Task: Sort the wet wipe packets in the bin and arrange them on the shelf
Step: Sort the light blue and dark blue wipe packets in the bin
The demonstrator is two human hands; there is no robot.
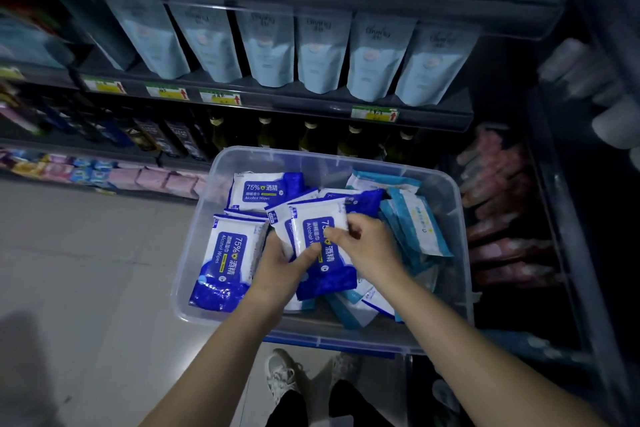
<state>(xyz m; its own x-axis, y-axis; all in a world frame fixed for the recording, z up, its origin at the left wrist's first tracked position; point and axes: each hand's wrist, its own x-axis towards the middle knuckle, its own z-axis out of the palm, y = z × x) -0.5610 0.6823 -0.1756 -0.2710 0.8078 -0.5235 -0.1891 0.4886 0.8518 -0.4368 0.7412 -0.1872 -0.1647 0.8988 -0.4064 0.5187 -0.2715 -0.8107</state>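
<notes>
While both hands are down in the bin (pixel 346 158), I read the step as gathering the blue alcohol-wipe packs into one squared bundle before anything goes up to the shelf (pixel 277 107). Head view, centre of the frame: the left hand (pixel 280 265) is curled under and around the blue stack (pixel 311 218) with its thumb laid across the face, so it seems to bear the weight. The right hand (pixel 372 246) pinches the stack's right edge with thumb and fingertips (pixel 336 231). The stack stands tilted and touches both hands. It is at least two packs deep — how many more sit behind I can't tell.

To do this well I'd tap the edges flush against the left palm, labels facing one way, and hold firm but not hard — these soft packs will likely slide over each other and bulge if squeezed. Next to collect, I judge, is the loose blue pack (pixel 228 260) lying just left of the left hand against the bin wall, then another blue pack (pixel 263 191) above it, toward the frame's upper middle. The pale teal packs (pixel 412 218) lie just right of the right hand; I'd leave them apart as the other sort
</notes>
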